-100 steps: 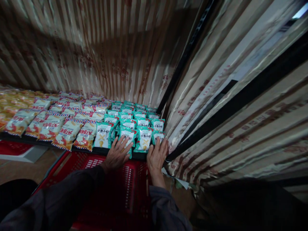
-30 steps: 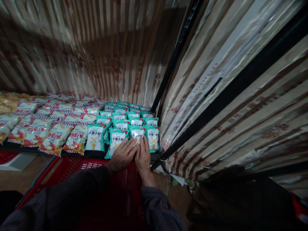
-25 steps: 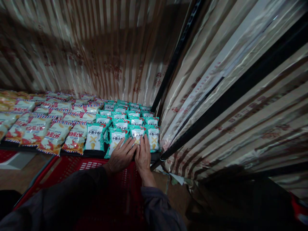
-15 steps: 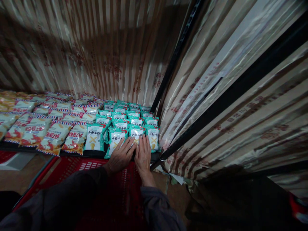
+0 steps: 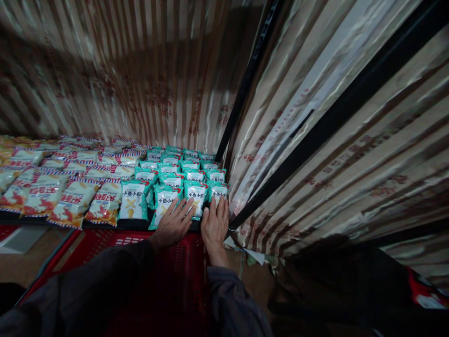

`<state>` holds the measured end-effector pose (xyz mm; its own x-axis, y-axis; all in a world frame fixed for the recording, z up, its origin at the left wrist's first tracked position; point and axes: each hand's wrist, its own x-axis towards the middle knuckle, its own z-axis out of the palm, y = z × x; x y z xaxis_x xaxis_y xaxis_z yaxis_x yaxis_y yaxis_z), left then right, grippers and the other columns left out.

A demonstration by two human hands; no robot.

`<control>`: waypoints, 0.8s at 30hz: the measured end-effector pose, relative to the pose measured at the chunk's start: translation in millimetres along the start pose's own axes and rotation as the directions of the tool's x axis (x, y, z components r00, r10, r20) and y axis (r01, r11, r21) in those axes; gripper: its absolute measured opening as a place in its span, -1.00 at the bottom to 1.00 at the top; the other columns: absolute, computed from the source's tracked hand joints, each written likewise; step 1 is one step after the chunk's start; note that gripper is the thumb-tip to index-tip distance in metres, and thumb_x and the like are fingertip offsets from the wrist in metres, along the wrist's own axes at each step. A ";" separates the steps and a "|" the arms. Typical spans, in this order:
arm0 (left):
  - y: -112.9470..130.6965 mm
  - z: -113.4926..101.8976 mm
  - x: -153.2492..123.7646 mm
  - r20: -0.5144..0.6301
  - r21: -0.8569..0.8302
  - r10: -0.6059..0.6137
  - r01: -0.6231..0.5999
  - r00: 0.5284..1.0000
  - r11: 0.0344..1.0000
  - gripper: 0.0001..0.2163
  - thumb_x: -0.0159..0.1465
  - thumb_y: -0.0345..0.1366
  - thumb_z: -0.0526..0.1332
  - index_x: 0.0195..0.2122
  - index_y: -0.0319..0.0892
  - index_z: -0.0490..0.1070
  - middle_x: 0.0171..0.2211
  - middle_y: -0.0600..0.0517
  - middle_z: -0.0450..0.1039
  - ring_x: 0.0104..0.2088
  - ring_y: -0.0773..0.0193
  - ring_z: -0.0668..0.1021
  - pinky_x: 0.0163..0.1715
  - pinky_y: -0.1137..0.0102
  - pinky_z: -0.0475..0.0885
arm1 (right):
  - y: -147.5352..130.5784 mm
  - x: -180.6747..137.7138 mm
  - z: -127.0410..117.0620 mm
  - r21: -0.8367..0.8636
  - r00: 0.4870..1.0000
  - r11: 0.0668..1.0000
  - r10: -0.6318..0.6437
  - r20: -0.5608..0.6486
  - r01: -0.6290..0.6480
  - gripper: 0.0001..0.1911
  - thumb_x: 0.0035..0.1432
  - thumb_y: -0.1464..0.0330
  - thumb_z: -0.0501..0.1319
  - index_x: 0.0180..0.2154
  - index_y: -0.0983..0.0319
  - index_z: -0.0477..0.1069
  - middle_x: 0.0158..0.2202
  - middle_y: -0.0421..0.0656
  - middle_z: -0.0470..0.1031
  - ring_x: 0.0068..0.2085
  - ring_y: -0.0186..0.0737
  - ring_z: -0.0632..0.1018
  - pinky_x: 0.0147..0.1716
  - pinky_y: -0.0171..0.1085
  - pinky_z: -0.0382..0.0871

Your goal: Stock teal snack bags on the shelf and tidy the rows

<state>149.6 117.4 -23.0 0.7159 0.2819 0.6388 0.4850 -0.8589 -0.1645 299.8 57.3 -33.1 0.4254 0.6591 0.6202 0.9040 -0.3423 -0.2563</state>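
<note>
Rows of small teal snack packets (image 5: pixel 191 174) lie flat on a low dark shelf (image 5: pixel 133 223), at its right end. My left hand (image 5: pixel 171 223) lies open, fingers spread, on a front-row teal packet (image 5: pixel 162 202). My right hand (image 5: pixel 214 221) rests flat beside it, fingers stretched over the rightmost front packet (image 5: pixel 217 191). Between the two hands sits another teal packet (image 5: pixel 195 195). Both hands are at the shelf's front edge.
Left of the teal packets lie rows of white, red and blue striped snack packets (image 5: pixel 73 196). A red plastic basket (image 5: pixel 140 281) sits below my arms. Hanging plastic sheets (image 5: pixel 315 140) and black shelf uprights (image 5: pixel 245 79) close in the back and right.
My right hand has slid right, from the middle front packet to the rightmost one. My left hand has stayed on its packet. The front packets now sit in a tidier row.
</note>
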 end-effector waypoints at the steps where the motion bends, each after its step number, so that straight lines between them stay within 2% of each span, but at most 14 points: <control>1: -0.1 -0.1 0.1 0.003 -0.002 0.001 -0.001 1.000 1.000 -0.63 0.31 -0.25 0.07 0.12 -0.23 0.34 0.24 -0.15 0.22 0.19 0.01 0.35 0.23 0.05 0.11 | -0.5 -0.3 -0.2 -0.006 1.000 1.000 0.007 0.000 -0.007 -0.50 0.31 0.29 -0.06 0.22 0.34 0.17 0.32 0.12 0.03 0.35 0.04 -0.01 0.18 0.05 0.15; 5: -0.7 -0.2 -1.6 0.008 -0.005 -0.002 0.002 1.000 1.000 -0.61 0.31 -0.25 0.07 0.15 -0.21 0.31 0.26 -0.13 0.19 0.22 0.03 0.31 0.24 0.05 0.08 | -2.5 -0.4 -1.3 -0.014 0.999 1.000 -0.005 -0.035 0.005 -0.50 0.31 0.30 -0.06 0.22 0.32 0.16 0.33 0.14 0.01 0.35 0.05 -0.04 0.19 0.09 0.11; 10: -1.6 0.0 -3.3 0.000 0.011 0.012 -0.012 1.000 1.000 -0.59 0.31 -0.25 0.07 0.17 -0.20 0.28 0.26 -0.13 0.19 0.21 0.02 0.32 0.25 0.03 0.07 | -10.6 -0.9 -3.0 0.004 0.993 0.997 -0.080 -0.090 0.081 -0.50 0.31 0.30 -0.05 0.24 0.27 0.12 0.34 0.12 -0.03 0.37 0.04 -0.09 0.21 0.16 0.02; 15: -1.7 -2.4 -2.5 -0.035 0.018 -0.013 0.013 0.999 1.000 -0.60 0.31 -0.28 0.06 0.15 -0.25 0.30 0.24 -0.12 0.22 0.25 0.06 0.27 0.27 0.08 0.02 | -18.4 -4.1 -0.8 0.067 0.979 0.978 -0.195 -0.060 0.199 -0.49 0.31 0.32 -0.03 0.26 0.21 0.08 0.35 0.07 -0.04 0.37 0.04 -0.10 0.20 0.14 0.06; 19: -2.5 -7.4 -6.7 -0.064 0.024 -0.023 0.025 0.998 0.999 -0.62 0.29 -0.31 0.07 0.13 -0.25 0.32 0.23 -0.12 0.24 0.28 0.09 0.20 0.29 0.09 0.00 | -19.7 -5.8 1.8 0.105 0.976 0.971 -0.210 -0.058 0.215 -0.47 0.30 0.35 -0.02 0.28 0.20 0.03 0.36 0.07 -0.07 0.37 0.04 -0.10 0.19 0.14 0.07; 24: -4.1 -15.3 -24.3 -0.123 0.035 -0.119 0.124 0.985 0.992 -0.62 0.27 -0.29 0.11 0.12 -0.20 0.33 0.22 -0.10 0.25 0.30 0.10 0.16 0.30 0.10 -0.03 | -22.8 -6.6 1.1 0.103 0.970 0.966 -0.230 -0.072 0.237 -0.46 0.29 0.37 -0.02 0.28 0.20 0.03 0.37 0.07 -0.10 0.37 0.06 -0.11 0.19 0.16 0.06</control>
<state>122.5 107.5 -26.4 0.5854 0.3274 0.7417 0.5874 -0.8018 -0.1097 276.5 61.4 -32.2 0.2016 0.6702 0.7142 0.9785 -0.1057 -0.1770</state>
